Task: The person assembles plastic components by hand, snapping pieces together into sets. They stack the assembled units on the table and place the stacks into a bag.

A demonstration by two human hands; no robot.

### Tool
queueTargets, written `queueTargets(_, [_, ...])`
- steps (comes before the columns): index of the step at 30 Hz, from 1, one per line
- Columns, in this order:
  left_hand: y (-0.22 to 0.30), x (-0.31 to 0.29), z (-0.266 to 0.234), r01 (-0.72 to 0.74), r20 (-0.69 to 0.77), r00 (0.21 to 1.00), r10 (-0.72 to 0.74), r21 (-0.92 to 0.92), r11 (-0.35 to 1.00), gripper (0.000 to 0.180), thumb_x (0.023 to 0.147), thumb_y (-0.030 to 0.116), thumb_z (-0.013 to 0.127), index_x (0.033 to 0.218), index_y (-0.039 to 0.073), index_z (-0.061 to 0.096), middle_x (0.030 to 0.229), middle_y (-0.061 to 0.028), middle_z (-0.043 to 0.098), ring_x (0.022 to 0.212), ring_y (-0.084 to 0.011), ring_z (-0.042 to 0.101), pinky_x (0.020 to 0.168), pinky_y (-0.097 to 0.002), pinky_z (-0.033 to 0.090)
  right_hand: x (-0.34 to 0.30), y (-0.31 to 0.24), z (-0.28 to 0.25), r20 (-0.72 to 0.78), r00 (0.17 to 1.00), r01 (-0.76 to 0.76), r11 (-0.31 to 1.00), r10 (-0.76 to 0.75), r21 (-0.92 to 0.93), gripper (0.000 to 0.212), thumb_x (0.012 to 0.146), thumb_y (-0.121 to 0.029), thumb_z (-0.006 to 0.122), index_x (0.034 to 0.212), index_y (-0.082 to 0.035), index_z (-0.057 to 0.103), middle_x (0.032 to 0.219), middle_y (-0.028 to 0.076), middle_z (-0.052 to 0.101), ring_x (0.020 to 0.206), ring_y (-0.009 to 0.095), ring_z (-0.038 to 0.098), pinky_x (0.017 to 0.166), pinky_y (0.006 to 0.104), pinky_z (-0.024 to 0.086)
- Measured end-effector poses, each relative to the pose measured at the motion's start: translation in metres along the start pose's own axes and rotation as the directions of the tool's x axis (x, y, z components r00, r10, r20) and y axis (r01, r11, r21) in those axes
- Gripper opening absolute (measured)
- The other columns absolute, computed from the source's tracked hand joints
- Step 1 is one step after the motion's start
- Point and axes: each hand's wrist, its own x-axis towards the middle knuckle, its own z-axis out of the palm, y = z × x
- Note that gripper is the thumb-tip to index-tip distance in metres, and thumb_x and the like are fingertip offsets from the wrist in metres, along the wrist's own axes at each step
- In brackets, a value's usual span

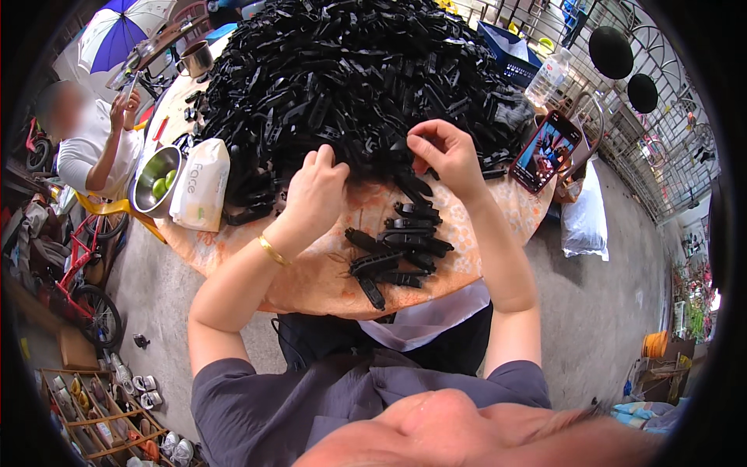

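Note:
A large heap of small black plastic parts (334, 86) covers most of the round table. My left hand (317, 191), with a gold bangle on its wrist, is at the heap's near edge. Its fingers are curled in, and whatever they hold is hidden. To the right, my right hand (451, 159) is raised by the same edge with thumb and forefinger drawn together; anything between them is too small to make out. Between my forearms lies a loose group of several black plastic pieces (408, 241), some side by side and some crossed, on the orange patterned tablecloth (311, 265).
On the left stand a tissue pack (201, 187), a steel bowl (148, 204) with green fruit and a metal mug (196, 59). A phone (546, 152), a clear bottle (548, 78) and a blue basket (506, 50) are on the right. A person (97, 148) sits at the far left.

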Motion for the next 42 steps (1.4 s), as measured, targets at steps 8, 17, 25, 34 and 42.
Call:
queueTargets(8, [-0.002, 0.011, -0.004, 0.258, 0.119, 0.939, -0.322, -0.864, 0.432, 0.018, 0.09, 0.004, 0.054, 0.106, -0.002, 0.049, 0.094, -0.0099, 0.061, 0.077, -0.0134, 0.064, 0.069, -0.0269, 0.055, -0.02, 0.0, 0.027, 0.186, 0.982, -0.044, 0.992, 0.021, 0.122, 0.021, 0.089, -0.011, 0.064, 0.107, -0.001, 0.065, 0.081, 0.002, 0.067, 0.068, 0.004, 0.059, 0.061, 0.0188, 0.05])
queueTargets(17, [0.005, 0.005, -0.001, 0.272, 0.33, 0.928, -0.171, -0.917, -0.293, 0.035, 0.09, 0.002, 0.052, 0.124, -0.004, 0.05, 0.107, -0.0122, 0.061, 0.094, -0.018, 0.064, 0.088, -0.0295, 0.053, -0.02, 0.011, 0.036, 0.119, 0.91, 0.413, 0.858, -0.396, -0.306, 0.029, 0.081, -0.011, 0.07, 0.107, 0.003, 0.064, 0.086, 0.016, 0.068, 0.068, 0.02, 0.066, 0.061, 0.0273, 0.051])
queueTargets(25, [0.011, 0.005, -0.003, 0.169, 0.134, 0.959, -0.249, -0.977, 0.128, 0.03, 0.081, 0.003, 0.07, 0.11, -0.004, 0.063, 0.09, -0.0042, 0.067, 0.083, -0.0059, 0.06, 0.074, -0.0202, 0.05, -0.019, -0.005, 0.027, 0.198, 0.859, 0.494, 0.659, -0.473, -0.568, 0.033, 0.071, -0.015, 0.075, 0.1, -0.003, 0.068, 0.094, 0.014, 0.064, 0.078, 0.028, 0.062, 0.07, 0.0314, 0.051])
queueTargets(34, [0.015, -0.002, -0.007, 0.064, -0.006, 0.985, -0.171, -0.914, 0.401, 0.029, 0.081, -0.002, 0.068, 0.11, -0.002, 0.063, 0.093, -0.0046, 0.067, 0.081, -0.0064, 0.061, 0.072, -0.0197, 0.051, -0.023, -0.013, 0.023, 0.263, 0.916, 0.383, 0.854, -0.303, -0.352, 0.035, 0.072, -0.011, 0.076, 0.103, 0.0, 0.065, 0.083, 0.012, 0.064, 0.07, 0.021, 0.064, 0.061, 0.0282, 0.051])
queueTargets(42, [0.015, 0.0, -0.007, 0.171, 0.165, 0.985, -0.046, -0.936, 0.309, 0.029, 0.086, 0.001, 0.063, 0.114, -0.005, 0.058, 0.1, -0.0066, 0.065, 0.091, -0.0081, 0.06, 0.077, -0.0191, 0.05, -0.012, -0.024, -0.008, 0.247, 0.963, 0.211, 0.871, -0.107, -0.445, 0.034, 0.076, -0.03, 0.075, 0.098, -0.004, 0.067, 0.081, 0.012, 0.067, 0.068, 0.015, 0.064, 0.059, 0.0278, 0.048])
